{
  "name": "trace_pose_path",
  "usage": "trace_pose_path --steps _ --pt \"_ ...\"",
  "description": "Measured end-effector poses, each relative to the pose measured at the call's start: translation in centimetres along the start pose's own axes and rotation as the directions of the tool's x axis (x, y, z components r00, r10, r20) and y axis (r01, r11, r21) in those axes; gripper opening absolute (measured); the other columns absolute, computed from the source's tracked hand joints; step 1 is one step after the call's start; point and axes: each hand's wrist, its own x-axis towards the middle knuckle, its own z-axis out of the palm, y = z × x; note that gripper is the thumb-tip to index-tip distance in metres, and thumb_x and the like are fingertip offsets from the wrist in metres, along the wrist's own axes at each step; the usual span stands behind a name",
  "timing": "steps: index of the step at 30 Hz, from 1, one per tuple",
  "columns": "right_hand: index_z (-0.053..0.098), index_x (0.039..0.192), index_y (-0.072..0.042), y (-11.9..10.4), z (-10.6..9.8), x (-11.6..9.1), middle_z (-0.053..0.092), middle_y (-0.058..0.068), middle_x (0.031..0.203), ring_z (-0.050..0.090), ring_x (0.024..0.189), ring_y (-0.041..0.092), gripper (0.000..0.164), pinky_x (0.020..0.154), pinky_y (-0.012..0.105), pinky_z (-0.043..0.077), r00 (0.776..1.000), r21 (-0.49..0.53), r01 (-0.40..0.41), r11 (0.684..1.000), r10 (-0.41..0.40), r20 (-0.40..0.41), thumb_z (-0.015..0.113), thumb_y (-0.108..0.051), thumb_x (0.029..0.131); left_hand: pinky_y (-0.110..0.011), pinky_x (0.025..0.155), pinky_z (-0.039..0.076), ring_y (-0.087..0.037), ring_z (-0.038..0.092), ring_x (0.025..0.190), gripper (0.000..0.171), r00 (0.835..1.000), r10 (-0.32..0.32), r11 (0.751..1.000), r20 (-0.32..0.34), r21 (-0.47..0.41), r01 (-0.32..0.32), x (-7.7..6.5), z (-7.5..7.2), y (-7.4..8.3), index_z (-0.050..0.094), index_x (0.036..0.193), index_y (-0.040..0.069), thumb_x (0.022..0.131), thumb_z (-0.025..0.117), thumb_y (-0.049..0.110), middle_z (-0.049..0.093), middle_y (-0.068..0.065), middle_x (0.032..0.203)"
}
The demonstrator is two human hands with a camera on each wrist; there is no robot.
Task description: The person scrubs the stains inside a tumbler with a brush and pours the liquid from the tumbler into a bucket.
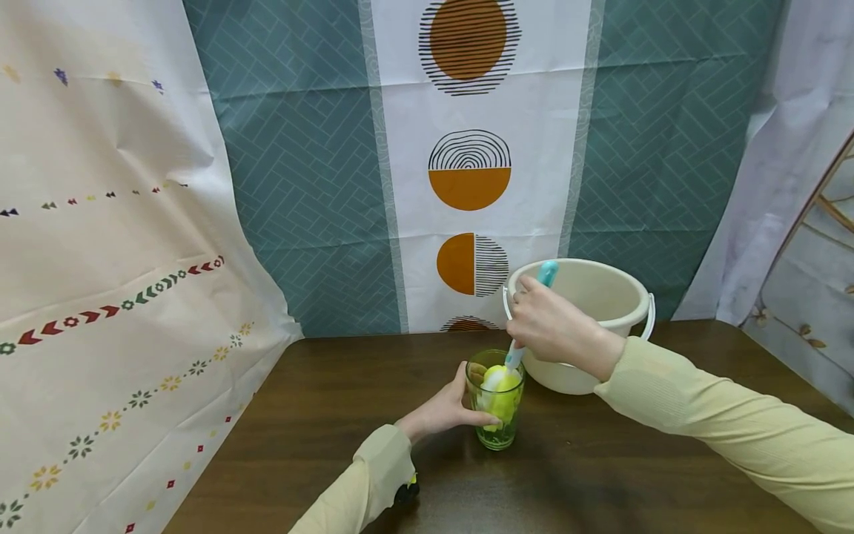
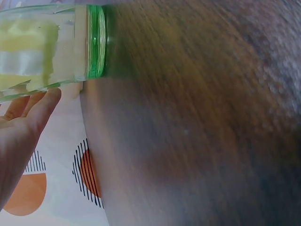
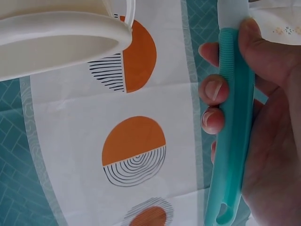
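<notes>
I see the left hand (image 1: 454, 411) clamped on the green-tinted glass (image 1: 495, 437), with the thumb on its near side and the fingers reaching to the other side. The glass is upright at the middle of the brown table (image 1: 333, 400), in front of the bucket (image 1: 567, 378) and a little to the left; whether its base touches the wood, I cannot tell with certainty. The right hand (image 1: 560, 326) is above and grips the brush (image 3: 233, 117), with the thumb along one side of the teal handle and the fingers curled around the other. The brush is tilted, its upper end leaning to the right, and its yellow and white sponge (image 1: 499, 382) is inside the glass. The two hands are apart from each other, but both are near the rim. The bucket is cream-coloured and partly covered by my view of the right hand. Behind the table I see the curtain (image 1: 300, 148), teal and white, with orange circles, and at the left hangs a pale patterned cloth (image 1: 133, 222)
</notes>
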Motion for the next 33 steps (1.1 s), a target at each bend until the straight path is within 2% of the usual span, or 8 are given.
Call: trace_pose_path --steps 6,12,17,22,33 --pt "0.061 0.060 -0.015 0.21 -0.20 -0.03 0.050 0.003 0.053 0.047 0.055 0.020 0.030 0.067 0.036 0.029 1.000 0.030 0.014 0.999 -0.014 0.008 0.070 -0.040 0.073 -0.032 0.086 0.036 -0.015 0.042 0.106 0.075 1.000 0.016 1.000 0.004 0.009 -0.016 0.04 0.00 -0.03 0.023 0.128 0.013 0.075 0.074 0.030 0.039 0.000 0.116" --pt "0.060 0.059 -0.014 0.26 -0.15 -0.12 0.050 0.004 0.053 0.046 0.055 0.020 0.034 0.066 0.036 0.029 1.000 0.029 0.012 1.000 -0.012 -0.001 0.069 -0.043 0.074 -0.032 0.088 0.035 -0.013 0.041 0.108 0.089 1.000 -0.008 1.000 0.003 0.000 0.008 -0.03 0.03 0.16 0.013 0.136 0.010 0.075 0.074 0.032 0.039 0.001 0.118" --pt "0.060 0.061 -0.012 0.22 -0.21 -0.05 0.052 0.005 0.056 0.045 0.056 0.022 0.035 0.066 0.036 0.030 1.000 0.002 0.005 1.000 -0.005 -0.026 0.066 -0.043 0.077 -0.033 0.090 0.032 -0.012 0.042 0.107 0.080 1.000 0.009 1.000 -0.004 0.004 -0.009 0.04 0.11 0.19 0.021 0.129 0.014 0.073 0.075 0.032 0.043 0.003 0.115" --pt "0.060 0.061 -0.012 0.13 -0.24 0.17 0.052 0.007 0.058 0.048 0.059 0.023 0.036 0.067 0.037 0.030 1.000 -0.018 -0.008 1.000 0.008 -0.023 0.066 -0.044 0.076 -0.032 0.090 0.032 -0.011 0.041 0.108 0.079 1.000 0.010 1.000 -0.016 0.020 -0.009 0.04 0.19 0.16 0.023 0.128 0.016 0.072 0.076 0.033 0.041 0.004 0.116" --pt "0.061 0.060 -0.013 0.14 -0.61 0.42 0.054 0.007 0.057 0.049 0.058 0.024 0.036 0.067 0.039 0.032 0.999 -0.043 -0.039 0.998 0.039 -0.003 0.065 -0.045 0.077 -0.032 0.090 0.033 -0.010 0.043 0.107 0.072 1.000 0.031 0.999 0.003 -0.026 -0.031 -0.06 0.12 0.18 0.025 0.123 0.021 0.073 0.076 0.030 0.045 0.004 0.115"
